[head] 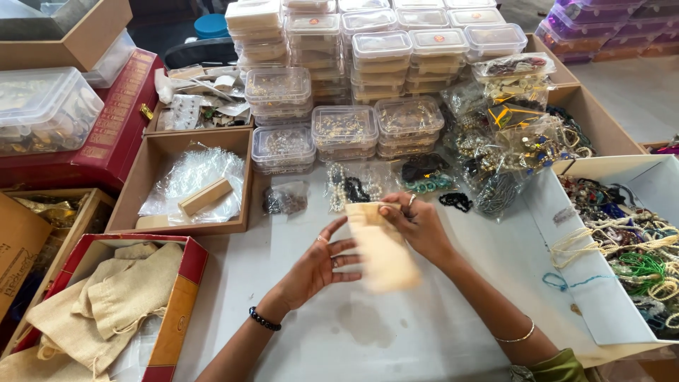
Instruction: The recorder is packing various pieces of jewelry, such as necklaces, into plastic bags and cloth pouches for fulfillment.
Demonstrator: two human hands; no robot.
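A small beige cloth pouch (382, 247), blurred by motion, hangs over the white table (368, 332). My right hand (419, 225) pinches its top edge. My left hand (320, 263) is spread open beside the pouch, fingertips touching its left side. I wear rings on both hands, a dark bead bracelet on the left wrist and a thin bangle on the right.
A red box of beige pouches (113, 304) sits at front left. A cardboard tray with plastic wrap (187, 184) lies behind it. Stacks of clear plastic jewellery boxes (368, 71) fill the back. Bagged beads (495, 141) and a white box of necklaces (629, 247) are at right.
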